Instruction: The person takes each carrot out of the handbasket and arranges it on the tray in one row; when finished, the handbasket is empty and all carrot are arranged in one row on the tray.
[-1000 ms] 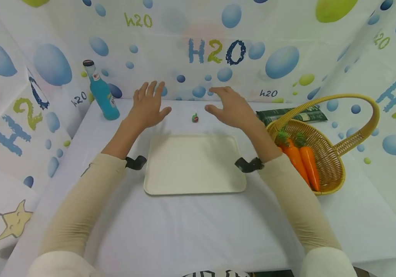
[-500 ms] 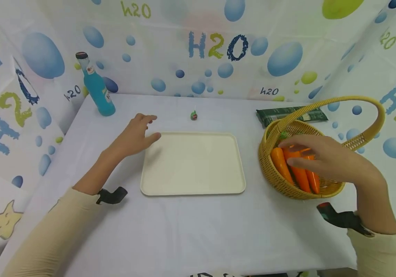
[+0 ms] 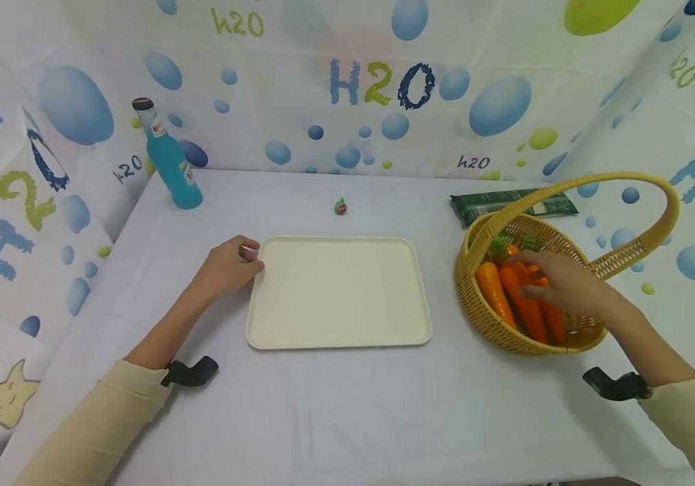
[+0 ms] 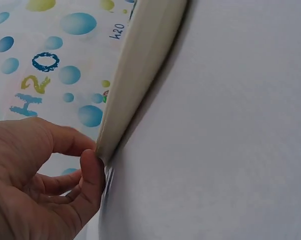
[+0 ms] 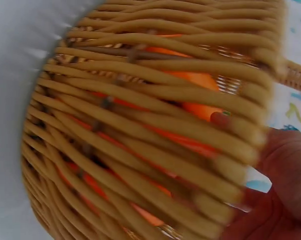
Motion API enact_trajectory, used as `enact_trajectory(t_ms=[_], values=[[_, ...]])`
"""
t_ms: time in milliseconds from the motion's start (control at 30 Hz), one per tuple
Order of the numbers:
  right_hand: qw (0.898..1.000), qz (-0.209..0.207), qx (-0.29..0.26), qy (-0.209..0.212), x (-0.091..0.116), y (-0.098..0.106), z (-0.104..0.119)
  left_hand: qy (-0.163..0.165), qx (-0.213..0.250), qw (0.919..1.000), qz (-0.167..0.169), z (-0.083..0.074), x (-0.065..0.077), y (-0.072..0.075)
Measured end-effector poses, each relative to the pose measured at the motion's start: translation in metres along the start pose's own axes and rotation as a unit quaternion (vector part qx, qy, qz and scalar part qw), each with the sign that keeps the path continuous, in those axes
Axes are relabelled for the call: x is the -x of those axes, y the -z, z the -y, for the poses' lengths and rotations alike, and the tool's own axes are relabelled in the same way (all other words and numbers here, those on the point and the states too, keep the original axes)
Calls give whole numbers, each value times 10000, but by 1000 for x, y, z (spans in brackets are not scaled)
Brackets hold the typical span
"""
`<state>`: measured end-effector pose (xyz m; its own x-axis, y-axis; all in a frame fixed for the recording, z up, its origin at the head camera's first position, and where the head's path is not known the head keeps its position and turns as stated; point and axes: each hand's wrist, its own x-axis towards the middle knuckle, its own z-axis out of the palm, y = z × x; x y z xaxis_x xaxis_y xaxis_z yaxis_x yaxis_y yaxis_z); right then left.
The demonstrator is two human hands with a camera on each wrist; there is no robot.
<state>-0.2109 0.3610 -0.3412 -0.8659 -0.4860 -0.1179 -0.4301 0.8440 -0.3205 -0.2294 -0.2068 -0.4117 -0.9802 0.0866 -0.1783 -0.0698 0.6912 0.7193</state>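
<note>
A cream rectangular tray (image 3: 338, 293) lies on the white table in the head view. My left hand (image 3: 228, 266) pinches its left edge near the far corner, thumb and index finger meeting at the rim (image 4: 133, 85) in the left wrist view. On the right stands a wicker basket (image 3: 475, 317) with a tall arched handle. Inside it lie several orange carrots (image 3: 493, 293) with green tops. My right hand (image 3: 566, 283) reaches into the basket over the carrots, its thumb and fingers spread apart around one. In the right wrist view the weave partly hides this hand (image 5: 285, 165).
A blue bottle (image 3: 173, 165) stands at the back left. A small green and red item (image 3: 340, 206) lies behind the tray. Behind the basket is a dark green packet (image 3: 487, 204). Printed sheets (image 3: 298, 101) rise at the back and sides.
Both hands were raised over the table's far side. The left has come down to the tray's left edge; the right has moved right and lowered into the basket.
</note>
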Motion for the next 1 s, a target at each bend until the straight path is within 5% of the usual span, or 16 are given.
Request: enact_trajectory(t_ms=[400, 633, 1000], values=[[9950, -495, -177, -846, 7, -9, 12, -106, 261, 9996, -101, 14, -4, -8], [9986, -269, 284, -357, 0, -22, 11, 19, 395, 9992, 15, 13, 2, -8], [9966, -91, 732, -368, -8, -40, 9, -15, 348, 9994, -94, 13, 6, -10]])
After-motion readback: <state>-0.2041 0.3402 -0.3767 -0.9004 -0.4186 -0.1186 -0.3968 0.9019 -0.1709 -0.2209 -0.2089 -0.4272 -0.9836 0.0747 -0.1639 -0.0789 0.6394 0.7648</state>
